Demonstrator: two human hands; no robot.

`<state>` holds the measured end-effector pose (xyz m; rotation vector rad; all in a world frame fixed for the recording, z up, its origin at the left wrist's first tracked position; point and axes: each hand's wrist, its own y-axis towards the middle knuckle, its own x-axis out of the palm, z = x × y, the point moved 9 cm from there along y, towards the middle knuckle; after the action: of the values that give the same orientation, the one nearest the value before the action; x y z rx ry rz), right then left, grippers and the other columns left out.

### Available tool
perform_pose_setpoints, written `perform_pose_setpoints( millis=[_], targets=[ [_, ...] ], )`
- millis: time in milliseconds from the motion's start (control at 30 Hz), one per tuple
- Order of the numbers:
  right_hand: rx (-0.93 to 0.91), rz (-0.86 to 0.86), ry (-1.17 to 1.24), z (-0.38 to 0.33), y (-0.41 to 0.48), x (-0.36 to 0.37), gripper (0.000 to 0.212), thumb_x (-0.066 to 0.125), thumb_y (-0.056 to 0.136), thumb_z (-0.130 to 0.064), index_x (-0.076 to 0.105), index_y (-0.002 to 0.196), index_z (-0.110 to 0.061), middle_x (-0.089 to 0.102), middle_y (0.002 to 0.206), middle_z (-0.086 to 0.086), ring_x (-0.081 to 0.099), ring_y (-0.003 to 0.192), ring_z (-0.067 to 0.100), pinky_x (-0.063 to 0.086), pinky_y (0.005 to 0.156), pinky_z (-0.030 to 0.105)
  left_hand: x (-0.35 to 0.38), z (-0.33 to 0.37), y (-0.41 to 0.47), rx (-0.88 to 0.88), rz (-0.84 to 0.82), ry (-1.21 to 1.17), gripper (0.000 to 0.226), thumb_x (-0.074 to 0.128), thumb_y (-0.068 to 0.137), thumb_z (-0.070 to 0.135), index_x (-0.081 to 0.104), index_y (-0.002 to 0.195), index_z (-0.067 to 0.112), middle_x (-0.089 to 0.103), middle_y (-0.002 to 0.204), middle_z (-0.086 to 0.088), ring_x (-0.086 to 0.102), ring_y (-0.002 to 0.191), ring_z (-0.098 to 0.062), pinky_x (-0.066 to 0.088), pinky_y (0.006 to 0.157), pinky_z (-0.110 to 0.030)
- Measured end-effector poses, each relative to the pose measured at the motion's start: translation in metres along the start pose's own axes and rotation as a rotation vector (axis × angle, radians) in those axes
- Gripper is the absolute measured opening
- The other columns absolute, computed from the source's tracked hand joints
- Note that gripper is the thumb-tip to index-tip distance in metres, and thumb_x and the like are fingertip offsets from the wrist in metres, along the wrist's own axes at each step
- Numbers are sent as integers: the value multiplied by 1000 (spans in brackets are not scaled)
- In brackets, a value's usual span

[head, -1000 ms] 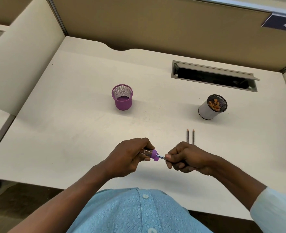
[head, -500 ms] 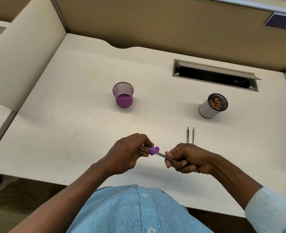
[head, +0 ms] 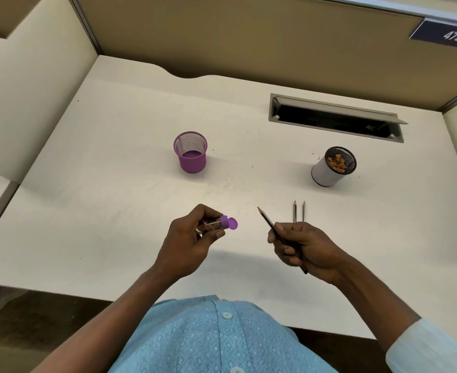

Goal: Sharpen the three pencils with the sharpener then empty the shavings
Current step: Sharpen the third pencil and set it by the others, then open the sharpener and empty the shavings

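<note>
One head-worn wide-angle camera looks down and forward, close over the desk [head: 101, 211], partition [head: 249, 44] at 12 o'clock.

I count three slim dark wooden pencils [head: 266, 220], one clear tube sharpener with a purple cap [head: 223, 222], one purple mesh cup [head: 191, 158] and one white mesh cup [head: 325, 174].

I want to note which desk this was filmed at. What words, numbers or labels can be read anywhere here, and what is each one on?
"475": white digits on the dark blue sign at the top of the partition, upper right.
Nothing else: no lettering can be made out on the sharpener, the held pencil, the purple mesh cup or the white cup.
</note>
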<state>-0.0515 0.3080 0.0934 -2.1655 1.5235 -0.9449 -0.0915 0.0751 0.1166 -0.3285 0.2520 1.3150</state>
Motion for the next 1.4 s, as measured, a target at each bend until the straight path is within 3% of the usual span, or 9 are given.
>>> perform_pose_setpoints(
  millis=[133, 633, 733, 833, 967, 1033, 1100, 1267, 1400],
  targets=[
    [-83, 72, 43, -3, -3, -2, 36, 52, 104, -31, 69, 97, 0, 36, 64, 6, 31, 52, 17, 23, 52, 28, 7, -8, -4, -118, 30, -128, 20, 79, 95, 8, 71, 106, 22, 79, 95, 10, 62, 66, -10, 55, 65, -26],
    [-145, 220, 102, 2, -12, -16, 28, 55, 105, -20, 73, 101, 1, 44, 66, 7, 37, 53, 18, 28, 50, 24, 19, -4, -4, -169, 1, -163, 19, 80, 94, 9, 72, 104, 23, 79, 92, 9, 63, 66, -13, 56, 62, -24],
    [-161, 433, 144, 10, -15, -39, 25, 58, 104, -14, 75, 104, 4, 57, 70, 10, 49, 55, 20, 38, 52, 26, 23, -5, -7, -167, -15, -137, 19, 80, 94, 11, 72, 104, 24, 78, 93, 7, 66, 68, -20, 57, 63, -27],
    [-200, 805, 132, 21, -25, -78, 12, 69, 95, -6, 80, 96, -1, 68, 75, 12, 60, 63, 23, 51, 56, 26, 26, -8, -9, -181, -24, -115, 19, 80, 94, 12, 72, 104, 26, 78, 93, 10, 66, 68, -16, 57, 63, -25],
    [-231, 1169, -3, 39, -39, -124, 6, 78, 92, -19, 84, 95, -18, 78, 81, 2, 71, 78, 22, 59, 76, 35, 31, -9, -14, -187, -44, -90, 20, 81, 94, 13, 71, 103, 28, 78, 91, 14, 66, 67, -13, 57, 63, -24],
    [-200, 1266, -144, 42, -42, -136, 14, 76, 94, -23, 83, 105, -16, 81, 94, 5, 74, 93, 25, 59, 90, 40, 34, -8, -17, -190, -50, -84, 19, 80, 94, 13, 71, 103, 27, 78, 92, 13, 65, 66, -10, 57, 63, -22],
    [-178, 1340, -232, 43, -45, -146, 17, 74, 96, -21, 82, 108, -12, 81, 100, 8, 73, 98, 29, 58, 93, 43, 35, -9, -21, -198, -53, -86, 19, 80, 94, 12, 72, 103, 27, 79, 93, 12, 65, 65, -9, 56, 63, -20],
    [-141, 1429, -299, 45, -41, -161, 1, 78, 90, -19, 78, 92, -18, 79, 88, 5, 73, 92, 30, 57, 86, 38, 39, -10, -30, -210, -62, -73, 19, 80, 94, 11, 72, 103, 25, 79, 93, 16, 67, 67, -10, 55, 63, -18],
    [-144, 1432, -314, 46, -33, -162, 3, 78, 90, -19, 77, 88, -17, 79, 87, 6, 71, 87, 28, 49, 79, 31, 41, -12, -37, -213, -64, -55, 19, 81, 94, 13, 72, 102, 27, 78, 92, 14, 67, 69, -16, 57, 64, -25]
  ],
)
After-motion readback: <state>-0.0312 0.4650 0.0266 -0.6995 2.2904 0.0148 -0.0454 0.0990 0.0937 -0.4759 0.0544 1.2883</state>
